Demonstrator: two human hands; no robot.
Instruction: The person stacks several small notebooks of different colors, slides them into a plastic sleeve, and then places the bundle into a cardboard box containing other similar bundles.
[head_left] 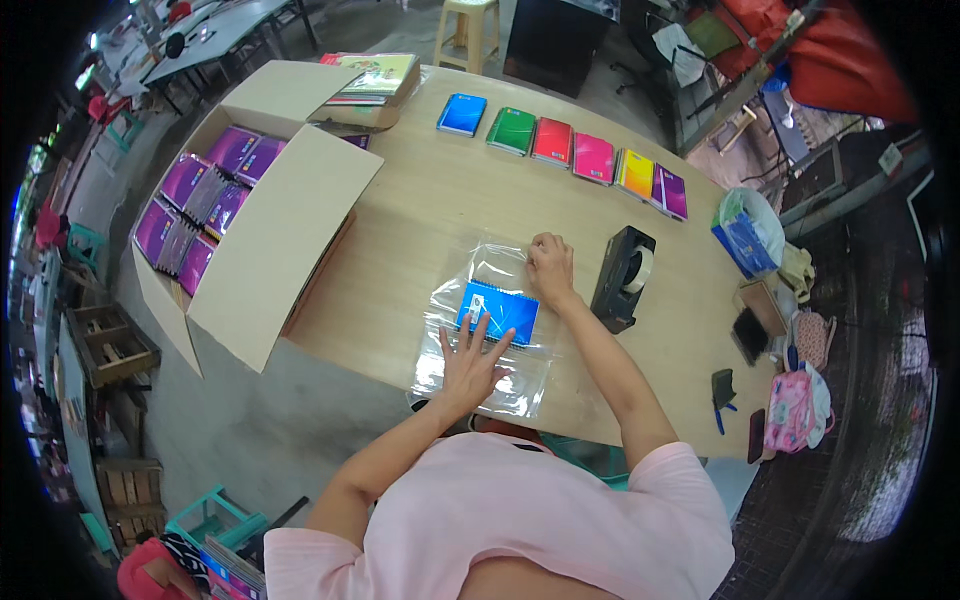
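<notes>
A blue spiral notebook (512, 318) lies near the table's front edge, with a clear plastic bag (520, 385) spread around it. Glare streaks on its cover suggest that film lies over it. My left hand (470, 372) rests flat, fingers spread, its fingertips on the notebook's lower part and the plastic. At the bag's far right corner, my right hand (551, 270) has its fingers curled in, closed on the plastic's edge. Just right of that hand stands a black tape dispenser (618, 280) with a roll of tape in it.
An open carton (290, 230) of purple notebooks stands on the left. Along the far side runs a row of coloured notebooks (552, 142). Behind the carton is a book stack (375, 85). A blue bag (742, 235), a phone (756, 435) and a pink pouch (787, 410) line the right edge.
</notes>
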